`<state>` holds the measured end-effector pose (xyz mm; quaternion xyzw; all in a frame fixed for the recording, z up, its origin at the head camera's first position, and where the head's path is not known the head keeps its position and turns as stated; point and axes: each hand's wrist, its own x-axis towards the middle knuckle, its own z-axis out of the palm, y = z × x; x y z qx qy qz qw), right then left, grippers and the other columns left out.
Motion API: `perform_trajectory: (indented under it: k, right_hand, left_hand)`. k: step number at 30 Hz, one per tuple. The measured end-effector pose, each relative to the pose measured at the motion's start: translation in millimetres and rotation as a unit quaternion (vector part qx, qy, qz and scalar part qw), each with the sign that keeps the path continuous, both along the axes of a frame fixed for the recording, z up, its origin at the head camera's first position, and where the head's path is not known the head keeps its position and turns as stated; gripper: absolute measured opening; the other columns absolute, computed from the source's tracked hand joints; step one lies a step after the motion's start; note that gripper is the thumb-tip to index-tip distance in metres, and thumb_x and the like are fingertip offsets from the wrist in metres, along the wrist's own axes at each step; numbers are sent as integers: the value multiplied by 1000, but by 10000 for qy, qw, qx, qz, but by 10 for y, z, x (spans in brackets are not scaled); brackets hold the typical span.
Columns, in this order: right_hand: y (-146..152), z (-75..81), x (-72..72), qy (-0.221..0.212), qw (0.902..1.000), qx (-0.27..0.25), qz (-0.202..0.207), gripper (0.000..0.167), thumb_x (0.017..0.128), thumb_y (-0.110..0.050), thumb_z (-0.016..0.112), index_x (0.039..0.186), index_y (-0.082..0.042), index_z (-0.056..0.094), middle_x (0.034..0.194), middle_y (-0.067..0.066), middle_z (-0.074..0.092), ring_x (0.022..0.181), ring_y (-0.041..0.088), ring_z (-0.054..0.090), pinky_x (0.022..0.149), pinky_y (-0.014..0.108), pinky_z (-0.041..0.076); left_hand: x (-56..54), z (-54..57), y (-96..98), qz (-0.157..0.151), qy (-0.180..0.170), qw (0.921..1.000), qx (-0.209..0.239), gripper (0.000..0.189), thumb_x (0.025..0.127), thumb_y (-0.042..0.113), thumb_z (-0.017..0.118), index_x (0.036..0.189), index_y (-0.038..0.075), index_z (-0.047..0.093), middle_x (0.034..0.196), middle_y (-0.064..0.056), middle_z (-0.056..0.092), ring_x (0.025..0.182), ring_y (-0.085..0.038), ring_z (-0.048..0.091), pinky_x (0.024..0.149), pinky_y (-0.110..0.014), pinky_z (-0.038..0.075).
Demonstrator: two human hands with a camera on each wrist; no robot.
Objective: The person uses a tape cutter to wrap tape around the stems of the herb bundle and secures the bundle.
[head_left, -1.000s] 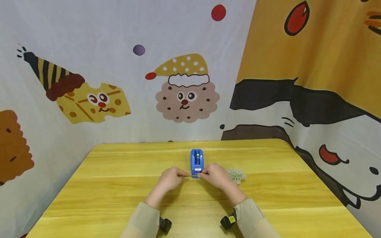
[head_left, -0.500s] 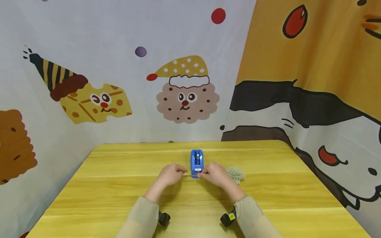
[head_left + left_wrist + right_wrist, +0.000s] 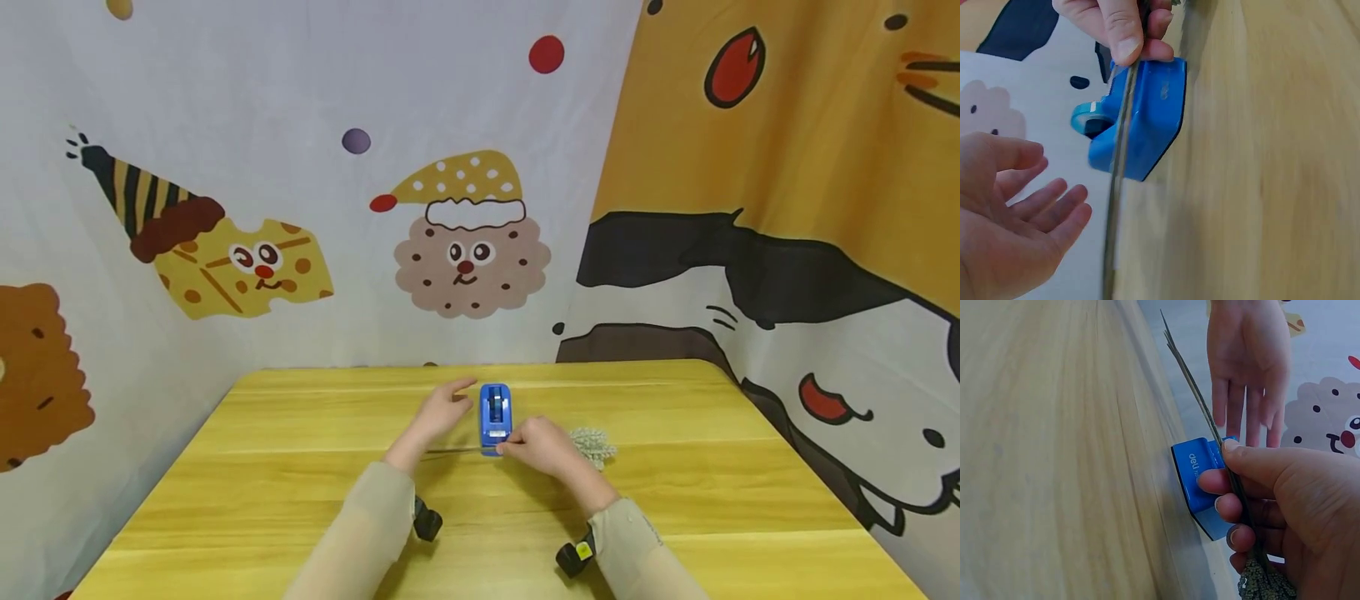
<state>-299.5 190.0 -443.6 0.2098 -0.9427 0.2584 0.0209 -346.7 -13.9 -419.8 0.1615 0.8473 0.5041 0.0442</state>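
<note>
My right hand (image 3: 543, 446) pinches a bundle of thin greenish stems (image 3: 1194, 387) between thumb and fingers. Pale, grainy flower heads (image 3: 595, 448) stick out on the far side of that hand. The bare stem ends point left, across the front of a blue tape dispenser (image 3: 495, 408). In the left wrist view a teal tape roll (image 3: 1088, 119) shows in the dispenser. Beside the dispenser, on its left, my left hand (image 3: 441, 414) is raised with fingers spread and loosely bent, holding nothing. The stems pass between it and the table.
The dispenser stands on a wood-grain table (image 3: 300, 500), towards its back edge. Behind hangs a cloth printed with cartoon figures (image 3: 472, 258). A small black camera sits at each wrist, below the beige sleeves (image 3: 360, 525).
My left hand has let go of the stem ends, moved up and forward beside the dispenser, and its fingers have spread. My right hand keeps its pinch on the stems.
</note>
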Motion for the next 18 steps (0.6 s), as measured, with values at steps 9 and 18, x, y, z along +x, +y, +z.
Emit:
perform_trajectory:
  k: [9, 18]
  right_hand:
    - [11, -14, -19, 17, 9999, -65, 115, 25, 89, -27, 70, 73, -11, 78, 46, -15, 45, 42, 3, 29, 40, 19, 24]
    - [12, -5, -31, 51, 9999, -14, 147, 23, 90, -26, 69, 76, -10, 79, 49, -14, 47, 42, 3, 28, 41, 21, 24]
  left_hand:
    - [-94, -205, 225, 98, -521, 9952, 826, 45, 99, 12, 52, 143, 11, 48, 148, -17, 41, 130, -40, 43, 104, -55, 36]
    - [-105, -307, 306, 441, -349, 9947, 856, 40, 98, 10, 53, 138, 9, 55, 141, -18, 49, 126, -39, 48, 103, -52, 38]
